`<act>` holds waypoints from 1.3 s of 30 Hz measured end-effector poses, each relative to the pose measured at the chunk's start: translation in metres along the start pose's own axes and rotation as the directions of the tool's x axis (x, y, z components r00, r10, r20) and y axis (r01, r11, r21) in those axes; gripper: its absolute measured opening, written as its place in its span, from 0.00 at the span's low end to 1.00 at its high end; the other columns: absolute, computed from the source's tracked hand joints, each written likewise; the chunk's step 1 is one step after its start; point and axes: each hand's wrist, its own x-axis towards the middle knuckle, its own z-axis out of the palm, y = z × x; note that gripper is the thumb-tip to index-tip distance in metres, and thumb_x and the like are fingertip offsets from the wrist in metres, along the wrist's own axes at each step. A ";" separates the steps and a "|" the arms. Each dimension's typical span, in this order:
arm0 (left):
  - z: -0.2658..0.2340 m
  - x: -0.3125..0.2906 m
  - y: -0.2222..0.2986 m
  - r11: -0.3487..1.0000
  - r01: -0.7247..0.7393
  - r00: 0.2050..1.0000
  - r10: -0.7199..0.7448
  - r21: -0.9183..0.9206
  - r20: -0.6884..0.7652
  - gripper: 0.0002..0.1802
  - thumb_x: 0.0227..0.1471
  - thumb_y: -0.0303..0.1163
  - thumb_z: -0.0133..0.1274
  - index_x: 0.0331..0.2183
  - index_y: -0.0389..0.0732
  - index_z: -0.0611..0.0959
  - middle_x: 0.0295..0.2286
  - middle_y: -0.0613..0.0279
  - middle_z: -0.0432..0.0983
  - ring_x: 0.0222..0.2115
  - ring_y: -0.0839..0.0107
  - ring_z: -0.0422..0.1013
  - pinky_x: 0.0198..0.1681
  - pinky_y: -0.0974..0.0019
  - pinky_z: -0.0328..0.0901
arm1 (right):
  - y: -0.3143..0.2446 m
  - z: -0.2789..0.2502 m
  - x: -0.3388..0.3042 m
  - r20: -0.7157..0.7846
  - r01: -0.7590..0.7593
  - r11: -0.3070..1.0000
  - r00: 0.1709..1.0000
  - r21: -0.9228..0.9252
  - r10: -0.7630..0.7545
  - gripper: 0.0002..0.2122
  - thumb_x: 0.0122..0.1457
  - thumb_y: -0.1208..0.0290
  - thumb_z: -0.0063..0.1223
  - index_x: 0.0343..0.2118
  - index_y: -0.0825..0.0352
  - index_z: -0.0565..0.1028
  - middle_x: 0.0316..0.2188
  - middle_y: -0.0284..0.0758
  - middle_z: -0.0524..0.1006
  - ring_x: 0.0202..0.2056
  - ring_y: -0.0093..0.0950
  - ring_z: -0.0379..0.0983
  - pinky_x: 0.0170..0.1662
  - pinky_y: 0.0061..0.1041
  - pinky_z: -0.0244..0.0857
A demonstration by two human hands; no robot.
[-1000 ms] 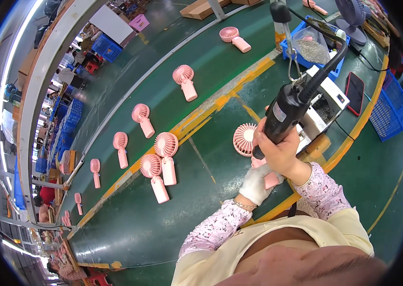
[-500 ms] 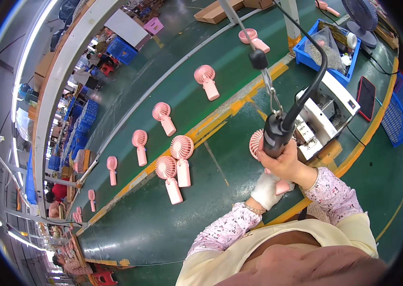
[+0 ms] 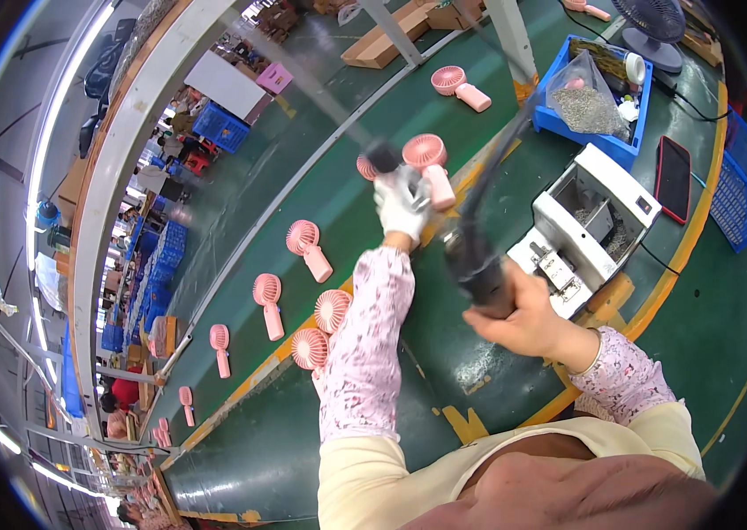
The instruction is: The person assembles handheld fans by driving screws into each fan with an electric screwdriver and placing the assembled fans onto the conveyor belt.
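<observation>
My right hand (image 3: pixel 523 314) is wrapped round a dark electric screwdriver (image 3: pixel 477 276), blurred, hanging over the green bench. My left hand (image 3: pixel 402 208), in a white glove, reaches out to the conveyor belt. Right beside it lies a pink handheld fan (image 3: pixel 426 152), its handle near the belt's edge. Another pink fan (image 3: pixel 364 167) shows only partly; the hand and a dark hanging fitting (image 3: pixel 382 157) cover the rest. Blur hides whether the gloved fingers grip anything. Two pink fans (image 3: pixel 333 310) (image 3: pixel 310 348) rest by my left forearm, partly covered by the sleeve.
Several more pink fans (image 3: pixel 268 305) lie along the green belt (image 3: pixel 241 309). To the right stand a white screw feeder (image 3: pixel 603 208), a blue bin (image 3: pixel 599 141) with a bag of small parts, a phone (image 3: pixel 674 181) and a dark desk fan (image 3: pixel 653 26). A blue basket (image 3: pixel 742 194) hangs beyond the edge.
My left hand has moved from below the screwdriver up to the belt; the fan it held now lies there. The screwdriver has shifted slightly left. Fans on the belt have moved toward the lower left.
</observation>
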 end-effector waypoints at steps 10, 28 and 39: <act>-0.005 0.023 -0.016 0.718 0.664 0.656 -0.423 -0.209 0.625 0.30 0.33 0.32 0.60 0.42 0.35 0.70 0.36 0.48 0.71 0.37 0.60 0.71 0.37 0.63 0.67 | 0.001 -0.012 0.000 0.035 -0.139 0.990 0.990 0.027 0.138 0.24 0.45 0.75 0.60 0.46 0.71 0.64 0.25 0.37 0.75 0.24 0.28 0.74 0.30 0.24 0.67; -0.096 -0.226 0.130 -0.707 0.599 0.597 0.080 -0.377 0.798 0.13 0.44 0.18 0.52 0.34 0.40 0.69 0.30 0.60 0.69 0.30 0.67 0.68 0.34 0.65 0.65 | -0.001 0.000 0.012 -0.314 -0.058 0.989 0.944 0.136 0.099 0.18 0.46 0.79 0.59 0.41 0.71 0.67 0.24 0.31 0.74 0.25 0.16 0.70 0.30 0.19 0.65; -0.095 -0.226 0.140 -0.615 0.662 0.508 -0.052 -0.428 0.860 0.13 0.44 0.19 0.52 0.33 0.41 0.69 0.27 0.61 0.69 0.25 0.68 0.68 0.29 0.64 0.65 | -0.017 -0.012 0.024 -0.326 0.067 0.949 0.930 -0.308 -0.171 0.23 0.45 0.78 0.61 0.44 0.72 0.65 0.24 0.35 0.74 0.23 0.23 0.72 0.29 0.20 0.66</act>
